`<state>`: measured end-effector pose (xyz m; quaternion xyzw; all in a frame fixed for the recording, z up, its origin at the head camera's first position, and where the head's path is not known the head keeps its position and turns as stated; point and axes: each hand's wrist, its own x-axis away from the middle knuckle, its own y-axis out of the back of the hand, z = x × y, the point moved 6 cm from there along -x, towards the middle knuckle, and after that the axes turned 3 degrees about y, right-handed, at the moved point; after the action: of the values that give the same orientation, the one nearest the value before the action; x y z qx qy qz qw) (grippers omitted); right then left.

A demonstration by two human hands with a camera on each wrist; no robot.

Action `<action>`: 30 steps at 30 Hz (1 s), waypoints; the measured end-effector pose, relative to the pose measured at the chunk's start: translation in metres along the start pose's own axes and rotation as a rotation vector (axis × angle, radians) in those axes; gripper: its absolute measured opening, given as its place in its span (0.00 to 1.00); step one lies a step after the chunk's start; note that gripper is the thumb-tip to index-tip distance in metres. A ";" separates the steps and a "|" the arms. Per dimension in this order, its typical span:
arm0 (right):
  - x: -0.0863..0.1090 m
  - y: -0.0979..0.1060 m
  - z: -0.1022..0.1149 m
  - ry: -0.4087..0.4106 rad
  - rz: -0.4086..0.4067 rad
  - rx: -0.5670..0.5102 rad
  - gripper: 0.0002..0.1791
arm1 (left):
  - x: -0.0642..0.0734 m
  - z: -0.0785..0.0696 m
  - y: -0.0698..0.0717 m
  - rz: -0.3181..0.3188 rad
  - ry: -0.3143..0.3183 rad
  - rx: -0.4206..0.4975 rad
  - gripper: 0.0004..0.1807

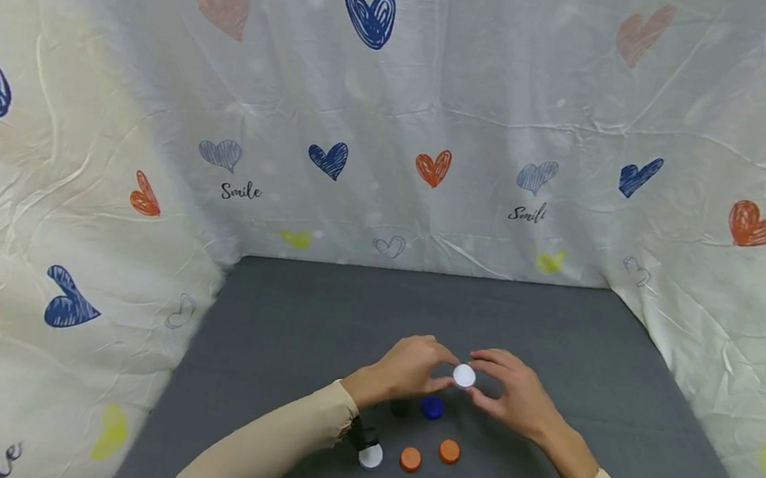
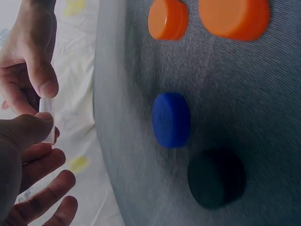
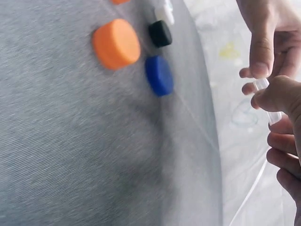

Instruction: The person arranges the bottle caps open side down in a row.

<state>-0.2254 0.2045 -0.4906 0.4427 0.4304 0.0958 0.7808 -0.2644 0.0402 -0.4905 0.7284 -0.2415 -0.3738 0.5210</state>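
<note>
A round white bottle cap point(image 1: 464, 376) is held above the grey table between both hands. My left hand point(image 1: 410, 368) pinches its left side between thumb and fingers. From the right, my right hand point(image 1: 513, 391) grips the opposite edge with thumb and fingertips. Seen edge-on in the left wrist view, the cap point(image 2: 47, 106) has a ridged side, and thumbs partly cover it. Below the hands lie a blue cap point(image 1: 432, 407) and a dark, blackish cap point(image 2: 216, 178), which sits in the left arm's shadow in the head view.
Closer to the body are two orange caps point(image 1: 410, 459) point(image 1: 449, 450) and another white cap point(image 1: 370, 457), partly under the left wrist's camera. Grey cloth covers the table point(image 1: 318, 303). White curtains point(image 1: 400, 98) printed with hearts surround it at the back and sides.
</note>
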 end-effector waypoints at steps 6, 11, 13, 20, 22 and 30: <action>0.019 -0.007 -0.008 -0.076 0.053 0.040 0.23 | -0.012 -0.006 -0.024 0.093 0.007 -0.039 0.17; 0.032 -0.018 -0.014 -0.131 0.091 0.047 0.22 | -0.018 -0.013 -0.040 0.180 0.002 -0.101 0.15; 0.036 -0.023 -0.015 -0.150 0.108 0.052 0.21 | -0.019 -0.015 -0.044 0.211 0.007 -0.129 0.14; 0.046 -0.034 -0.017 -0.199 0.136 0.067 0.20 | -0.020 -0.020 -0.061 0.249 -0.021 -0.269 0.08; 0.048 -0.037 -0.018 -0.204 0.142 0.065 0.20 | -0.021 -0.020 -0.065 0.252 -0.026 -0.299 0.08; 0.055 -0.049 -0.023 -0.271 0.197 0.091 0.20 | -0.021 -0.024 -0.073 0.260 -0.006 -0.353 0.05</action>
<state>-0.2204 0.2184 -0.5663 0.5265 0.2795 0.0917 0.7976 -0.2606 0.0948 -0.5490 0.5874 -0.2658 -0.3423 0.6835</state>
